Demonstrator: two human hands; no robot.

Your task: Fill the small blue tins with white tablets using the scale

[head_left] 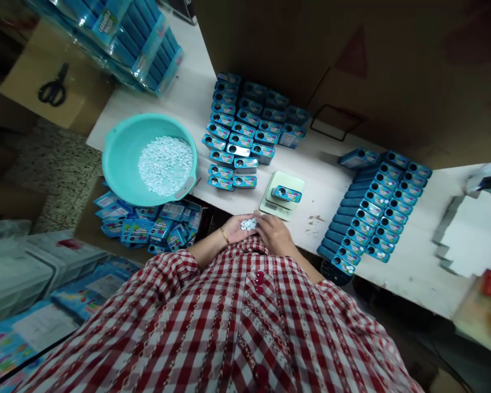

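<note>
My left hand is cupped palm up near the table's front edge, with a small heap of white candies in it. My right hand lies against the heap from the other side, fingers curled at its edge; its fingertips are partly hidden. Just beyond the hands a pale green scale carries one blue tin with a dark round hole in its top. To the left stands a turquoise basin with many loose white candies inside.
Rows of blue tins stand behind the scale, and more tins fill the right, some with white candies on top. Wrapped blue packs, scissors and a box of flat blue packets are at left. A large cardboard box stands behind.
</note>
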